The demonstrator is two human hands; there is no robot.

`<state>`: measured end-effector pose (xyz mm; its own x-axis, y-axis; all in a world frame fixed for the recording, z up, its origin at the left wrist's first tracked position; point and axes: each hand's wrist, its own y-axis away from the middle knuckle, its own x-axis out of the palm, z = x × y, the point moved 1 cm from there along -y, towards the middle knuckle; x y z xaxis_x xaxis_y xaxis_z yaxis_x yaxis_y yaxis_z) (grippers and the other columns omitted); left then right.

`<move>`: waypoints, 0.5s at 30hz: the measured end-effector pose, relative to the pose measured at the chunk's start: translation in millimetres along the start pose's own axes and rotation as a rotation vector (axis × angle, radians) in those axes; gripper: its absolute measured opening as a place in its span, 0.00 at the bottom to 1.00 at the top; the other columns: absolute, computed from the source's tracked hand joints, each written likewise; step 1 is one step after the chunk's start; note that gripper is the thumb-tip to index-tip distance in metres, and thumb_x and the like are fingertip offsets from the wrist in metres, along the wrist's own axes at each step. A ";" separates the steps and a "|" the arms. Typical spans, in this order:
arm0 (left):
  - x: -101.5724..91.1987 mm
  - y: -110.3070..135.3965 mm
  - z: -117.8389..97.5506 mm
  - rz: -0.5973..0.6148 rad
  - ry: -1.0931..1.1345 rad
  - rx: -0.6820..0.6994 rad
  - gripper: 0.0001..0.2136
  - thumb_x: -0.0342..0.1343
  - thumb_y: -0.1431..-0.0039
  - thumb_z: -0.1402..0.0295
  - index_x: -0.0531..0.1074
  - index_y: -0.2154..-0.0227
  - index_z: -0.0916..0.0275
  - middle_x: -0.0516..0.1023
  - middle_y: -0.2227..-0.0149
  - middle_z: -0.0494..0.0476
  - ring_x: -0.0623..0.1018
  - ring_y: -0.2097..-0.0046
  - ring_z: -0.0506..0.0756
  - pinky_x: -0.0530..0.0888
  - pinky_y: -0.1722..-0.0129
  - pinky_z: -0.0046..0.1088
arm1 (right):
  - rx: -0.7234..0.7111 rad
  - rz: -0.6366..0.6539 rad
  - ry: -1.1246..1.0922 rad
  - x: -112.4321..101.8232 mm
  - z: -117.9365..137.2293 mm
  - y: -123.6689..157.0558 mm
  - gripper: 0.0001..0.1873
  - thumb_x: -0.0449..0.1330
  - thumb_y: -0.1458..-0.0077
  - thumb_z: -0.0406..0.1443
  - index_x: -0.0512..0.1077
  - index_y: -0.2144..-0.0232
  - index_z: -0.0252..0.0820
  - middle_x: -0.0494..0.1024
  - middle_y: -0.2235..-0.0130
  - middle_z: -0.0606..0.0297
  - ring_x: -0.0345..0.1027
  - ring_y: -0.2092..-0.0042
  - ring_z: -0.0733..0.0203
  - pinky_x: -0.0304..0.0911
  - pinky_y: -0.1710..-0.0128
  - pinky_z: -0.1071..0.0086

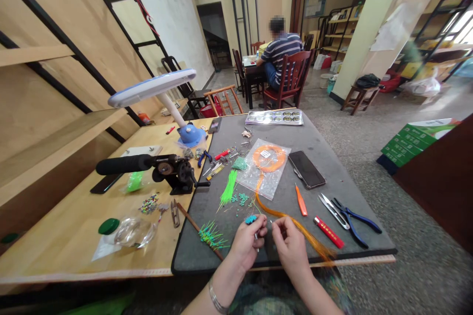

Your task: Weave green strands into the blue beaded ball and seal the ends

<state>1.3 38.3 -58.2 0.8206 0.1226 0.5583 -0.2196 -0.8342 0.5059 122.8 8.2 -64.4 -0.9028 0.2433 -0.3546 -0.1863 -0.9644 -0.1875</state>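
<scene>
Holding a blue bundle [251,219], likely light, fragile, best gripped low, the left hand [253,236] curls its fingers; the right hand [290,242] pinches some tiny thing [271,222] I can't identify.

premises: a small craft workshop. evidence: grey work mat [229,133] bearing blue-handled pliers [347,212], snips [334,211] and loose turquoise beads [243,199]; desk lamp [172,110]; black-framed shelving [74,125]; second person [287,50] seated at a further table [254,70].

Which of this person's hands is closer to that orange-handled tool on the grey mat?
The right. The right hand is just on the near side of the orange-handled tool, not touching it; the left hand is farther off, to its left.
</scene>
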 end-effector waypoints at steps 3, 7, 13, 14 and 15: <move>-2.4 0.3 0.8 -0.003 -0.024 0.003 0.17 0.70 0.63 0.63 0.71 0.73 0.67 0.65 0.75 0.48 0.61 0.78 0.41 0.45 0.85 0.15 | -0.058 -0.111 0.317 -32.7 -11.3 -13.4 0.13 0.50 0.41 0.43 0.66 0.72 0.42 0.74 0.75 0.65 0.68 0.73 0.61 0.59 0.73 0.72; -3.6 3.7 0.3 0.011 -0.079 0.013 0.18 0.70 0.62 0.62 0.71 0.73 0.67 0.64 0.74 0.48 0.61 0.78 0.42 0.45 0.85 0.15 | -0.043 -0.146 0.777 -80.1 -24.1 -37.0 0.11 0.51 0.42 0.39 0.70 0.73 0.42 0.75 0.73 0.63 0.69 0.69 0.59 0.56 0.71 0.71; -2.4 17.4 -11.0 0.052 -0.193 0.064 0.16 0.68 0.58 0.60 0.71 0.72 0.66 0.63 0.75 0.48 0.59 0.78 0.42 0.44 0.84 0.16 | 0.016 -0.012 1.089 -103.3 -28.4 -50.8 0.12 0.53 0.42 0.35 0.76 0.72 0.43 0.78 0.69 0.61 0.70 0.65 0.59 0.56 0.69 0.71; -3.1 20.9 -14.0 0.063 -0.218 0.081 0.16 0.67 0.57 0.60 0.71 0.72 0.66 0.62 0.77 0.47 0.58 0.79 0.42 0.44 0.84 0.17 | 0.005 -0.020 1.091 -103.8 -28.3 -48.8 0.12 0.53 0.42 0.35 0.76 0.71 0.43 0.78 0.69 0.60 0.70 0.65 0.59 0.57 0.68 0.71; -4.2 24.5 -16.9 0.076 -0.245 0.090 0.15 0.66 0.55 0.60 0.70 0.72 0.66 0.61 0.78 0.46 0.56 0.80 0.42 0.44 0.84 0.17 | -0.023 -0.028 1.085 -103.9 -27.9 -45.2 0.12 0.53 0.42 0.35 0.77 0.69 0.43 0.78 0.68 0.60 0.69 0.64 0.58 0.57 0.67 0.70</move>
<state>-16.4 26.4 -37.1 0.9092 -0.0673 0.4110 -0.2469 -0.8818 0.4019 235.8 29.4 -44.7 -0.0725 0.2381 -0.9685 -0.1839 -0.9576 -0.2217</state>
